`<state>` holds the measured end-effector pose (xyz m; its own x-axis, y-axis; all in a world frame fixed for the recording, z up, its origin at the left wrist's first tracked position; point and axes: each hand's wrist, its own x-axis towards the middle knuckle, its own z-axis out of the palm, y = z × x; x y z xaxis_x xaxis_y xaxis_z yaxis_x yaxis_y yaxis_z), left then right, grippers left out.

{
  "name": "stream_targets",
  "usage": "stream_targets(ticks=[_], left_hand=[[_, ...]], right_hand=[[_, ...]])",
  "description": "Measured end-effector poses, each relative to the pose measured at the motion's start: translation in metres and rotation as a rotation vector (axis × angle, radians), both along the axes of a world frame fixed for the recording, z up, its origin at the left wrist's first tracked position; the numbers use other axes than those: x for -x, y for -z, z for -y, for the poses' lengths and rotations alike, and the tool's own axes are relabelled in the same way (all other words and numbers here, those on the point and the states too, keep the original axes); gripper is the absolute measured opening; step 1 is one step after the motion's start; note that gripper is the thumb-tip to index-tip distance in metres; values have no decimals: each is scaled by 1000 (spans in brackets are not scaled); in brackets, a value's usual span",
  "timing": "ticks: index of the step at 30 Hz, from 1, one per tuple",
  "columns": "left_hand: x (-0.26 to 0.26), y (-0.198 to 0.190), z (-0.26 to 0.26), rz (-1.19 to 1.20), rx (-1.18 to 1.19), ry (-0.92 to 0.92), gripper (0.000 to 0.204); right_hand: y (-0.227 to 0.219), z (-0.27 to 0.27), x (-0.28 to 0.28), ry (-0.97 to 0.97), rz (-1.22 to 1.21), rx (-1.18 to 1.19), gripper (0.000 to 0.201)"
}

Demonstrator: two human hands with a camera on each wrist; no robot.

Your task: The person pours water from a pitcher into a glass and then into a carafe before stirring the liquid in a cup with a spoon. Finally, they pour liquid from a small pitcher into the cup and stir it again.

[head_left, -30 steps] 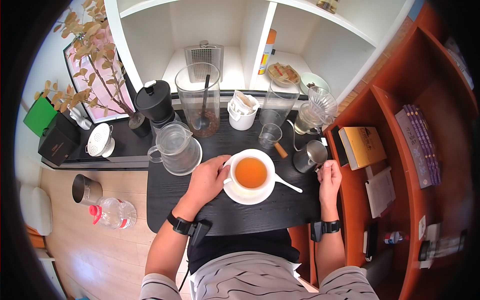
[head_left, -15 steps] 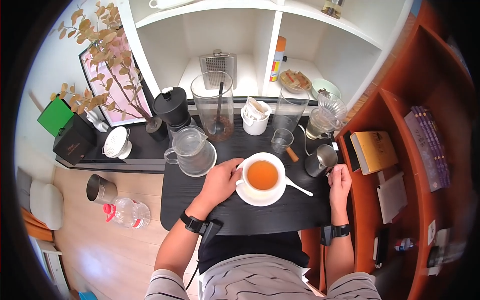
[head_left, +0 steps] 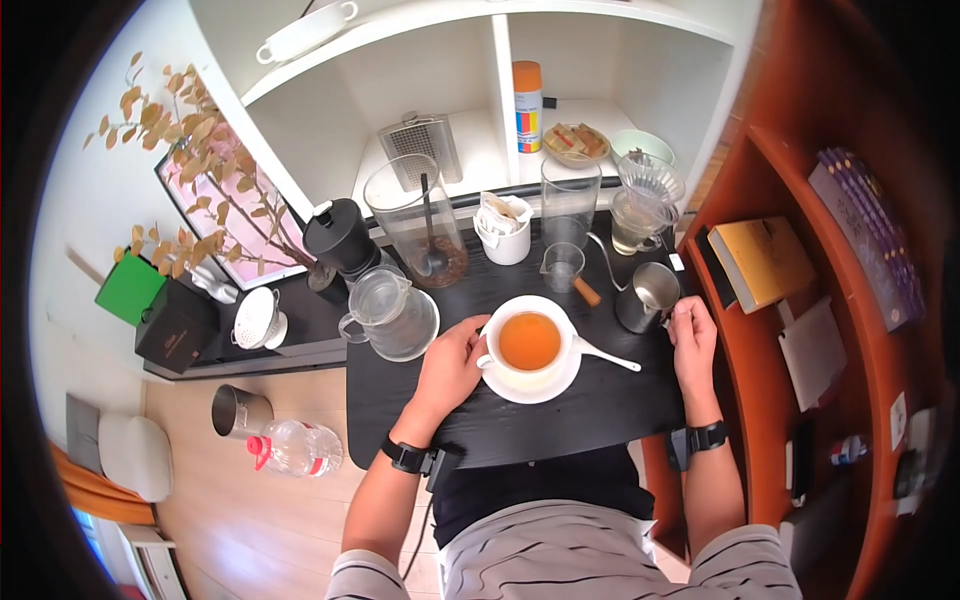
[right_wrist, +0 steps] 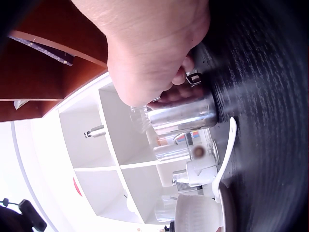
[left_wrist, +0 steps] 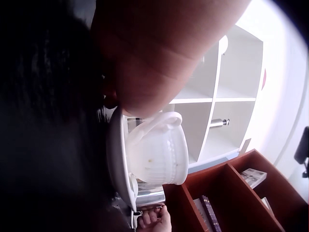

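Note:
A white cup (head_left: 530, 341) of amber tea sits on a white saucer (head_left: 548, 392) at the middle of the black table. My left hand (head_left: 449, 366) is at the saucer's left edge beside the cup handle, its thumb at the rim and its fingers curled below, pinching it. A white spoon (head_left: 612, 355) lies on the saucer's right side, its handle sticking out over the table. On the right stands a steel gooseneck pot (head_left: 650, 299), whose handle my right hand (head_left: 695, 335) grips with curled fingers. In the right wrist view the pot (right_wrist: 186, 114) stands upright on the table.
Behind the cup stand a lidded glass server (head_left: 392, 312), a black grinder (head_left: 338, 238), a tall glass jar (head_left: 400, 200), a white mug (head_left: 503, 240), a small glass jug (head_left: 562, 266) with wooden handle and a glass dripper (head_left: 646, 190). A red-brown bookshelf (head_left: 770, 190) borders the right.
The head view has shifted and turned, so the table appears further right and tilted. Both hands keep their places at the saucer and the pot handle.

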<state>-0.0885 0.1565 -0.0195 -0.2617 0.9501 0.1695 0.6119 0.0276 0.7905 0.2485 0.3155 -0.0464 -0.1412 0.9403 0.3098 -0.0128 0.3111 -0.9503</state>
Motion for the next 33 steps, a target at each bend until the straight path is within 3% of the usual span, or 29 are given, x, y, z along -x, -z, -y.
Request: stream_targets(ticks=[5, 9, 11, 13, 18, 25, 33], left_hand=[[1, 10, 0, 38, -40, -2, 31], [1, 11, 0, 73, -65, -3, 30], [1, 13, 0, 79, -77, -9, 30], [3, 18, -1, 93, -76, -8, 29], [2, 16, 0, 96, -82, -14, 30], [2, 13, 1, 129, -59, -20, 29], [2, 9, 2, 112, -72, -29, 29]], right_hand=[[-4, 1, -1, 80, 139, -51, 23], [-15, 7, 4, 236, 226, -280, 12], [-33, 19, 4, 431, 397, -538, 9], [-42, 34, 7, 299, 341, -543, 11], [-59, 60, 31, -146, 568, -557, 16], [-50, 67, 44, -187, 799, -504, 24], [-42, 63, 48, -208, 740, -473, 15]])
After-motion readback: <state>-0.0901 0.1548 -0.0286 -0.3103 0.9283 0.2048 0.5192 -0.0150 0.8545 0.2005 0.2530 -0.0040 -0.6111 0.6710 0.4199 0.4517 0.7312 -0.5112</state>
